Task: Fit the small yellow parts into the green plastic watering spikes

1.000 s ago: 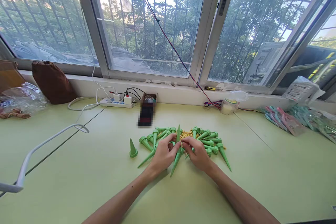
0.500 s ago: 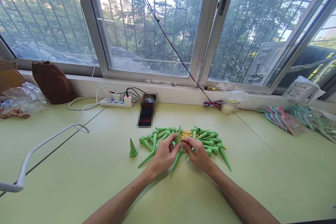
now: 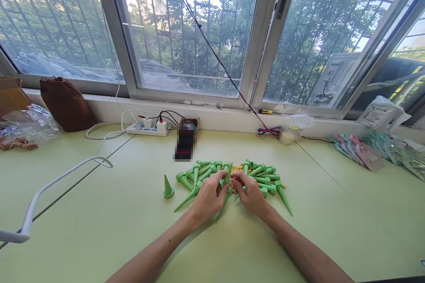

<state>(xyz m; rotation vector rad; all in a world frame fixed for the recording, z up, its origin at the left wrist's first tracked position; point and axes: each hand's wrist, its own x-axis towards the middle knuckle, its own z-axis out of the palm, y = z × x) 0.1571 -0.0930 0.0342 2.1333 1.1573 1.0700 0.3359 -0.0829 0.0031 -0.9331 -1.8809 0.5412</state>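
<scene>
Between the thumb and fingers of my left hand [image 3: 210,196] is a green plastic watering spike [image 3: 228,174], its point upward and leaning slightly right. My right hand [image 3: 249,193] is close beside it, fingers pinched near the spike's lower end; what they hold, if anything, is too small to make out. Around and behind both hands lie several more green spikes [image 3: 265,177] with ribbed caps. A heap of small yellow pieces [image 3: 237,168] shows beyond my fingers. Another spike [image 3: 224,205] lies under my left hand, partly hidden. One short green cone [image 3: 168,188] stands upright to the left.
On the pale green table [image 3: 212,252], a power strip [image 3: 148,129] and a small box [image 3: 189,124] are at the back. A jar [image 3: 290,134] stands by the sill. Bagged pink and teal items [image 3: 361,150] lie right. A white cable [image 3: 59,183] arches at left.
The spike in my left hand has tipped to the right and sunk a little, and the left hand has turned with it. My right hand has barely moved.
</scene>
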